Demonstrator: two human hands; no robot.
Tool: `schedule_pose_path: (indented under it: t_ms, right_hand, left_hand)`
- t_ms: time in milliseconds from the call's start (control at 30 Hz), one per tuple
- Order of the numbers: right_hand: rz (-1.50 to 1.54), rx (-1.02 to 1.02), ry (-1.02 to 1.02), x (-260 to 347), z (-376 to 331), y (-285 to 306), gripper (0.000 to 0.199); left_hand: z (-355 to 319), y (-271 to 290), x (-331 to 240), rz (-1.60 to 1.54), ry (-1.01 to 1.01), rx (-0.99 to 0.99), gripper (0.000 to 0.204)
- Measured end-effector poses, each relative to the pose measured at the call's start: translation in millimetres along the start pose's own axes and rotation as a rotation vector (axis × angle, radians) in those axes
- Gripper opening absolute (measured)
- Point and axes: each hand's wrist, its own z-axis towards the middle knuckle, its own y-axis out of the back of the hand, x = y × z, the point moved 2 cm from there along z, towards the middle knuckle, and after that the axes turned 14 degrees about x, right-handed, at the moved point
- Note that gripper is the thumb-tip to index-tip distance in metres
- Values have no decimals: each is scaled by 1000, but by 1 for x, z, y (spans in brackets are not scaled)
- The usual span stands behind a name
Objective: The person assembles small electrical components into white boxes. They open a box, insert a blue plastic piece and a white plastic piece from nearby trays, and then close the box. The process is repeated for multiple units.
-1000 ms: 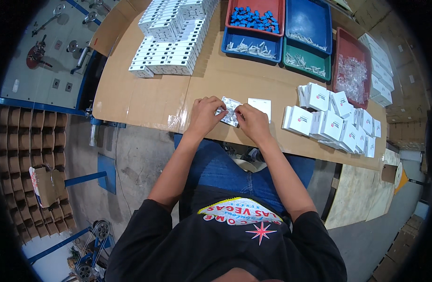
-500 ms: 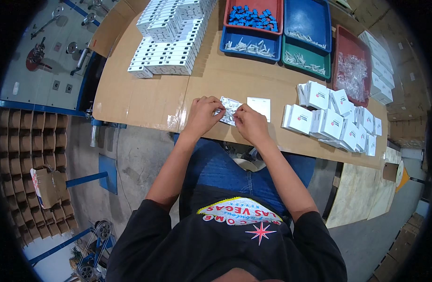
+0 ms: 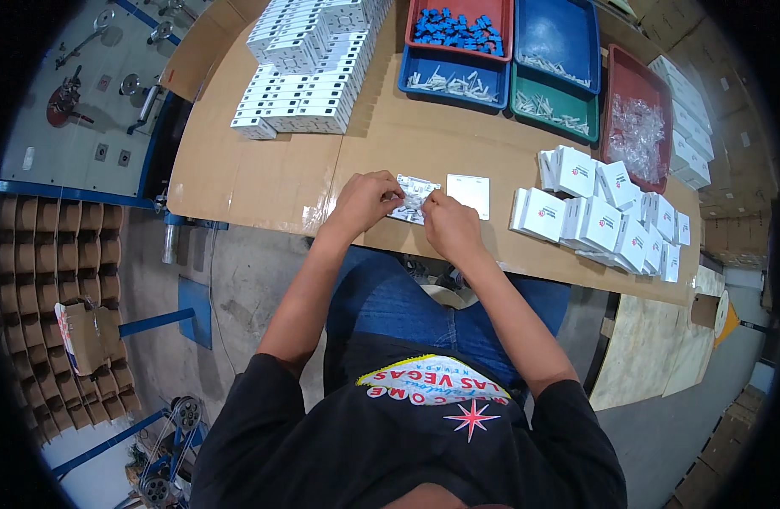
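Observation:
A white square plastic piece point(image 3: 417, 188) lies on the cardboard-topped table near its front edge, with its uneven, detailed inner side up. At its left edge is my left hand point(image 3: 367, 204), fingers curled together; whatever lies between the fingertips is too small to tell. My right hand point(image 3: 454, 227) reaches over the lower right part of the piece. Its thumb and fingers are pinched together, hiding what they grip. Just right of the piece lies a flat, smooth white square plate point(image 3: 469, 197).
White switch-like units point(image 3: 301, 109) stand stacked at the back left. Behind my hands are trays: red with blue parts point(image 3: 413, 51), blue point(image 3: 407, 89) and green point(image 3: 576, 131) with slim white pieces. A dark red tray point(image 3: 615, 165) holds clear bags. White square packs point(image 3: 543, 216) pile up at the right.
The white piece has turned a little and sits straighter. My left hand has shifted slightly left, uncovering more of it. The right hand has rolled over, its knuckles now higher.

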Motion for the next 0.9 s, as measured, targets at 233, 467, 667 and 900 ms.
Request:
schedule_pose_path:
  t_ms: [233, 467, 667, 900]
  right_hand:
    - [-11, -46, 81, 4, -12, 5, 16]
    - [-37, -86, 175, -4, -17, 0, 18]
    - [-89, -67, 164, -3, -20, -3, 23]
    - [-171, -114, 42, 13, -24, -4, 32]
  left_hand:
    - [-7, -10, 5, 135, -138, -73, 11]
    - [-12, -14, -4, 175, -119, -115, 12]
    - [-13, -17, -4, 155, -95, -134, 13]
    - [-18, -26, -5, 188, -112, -217, 11]
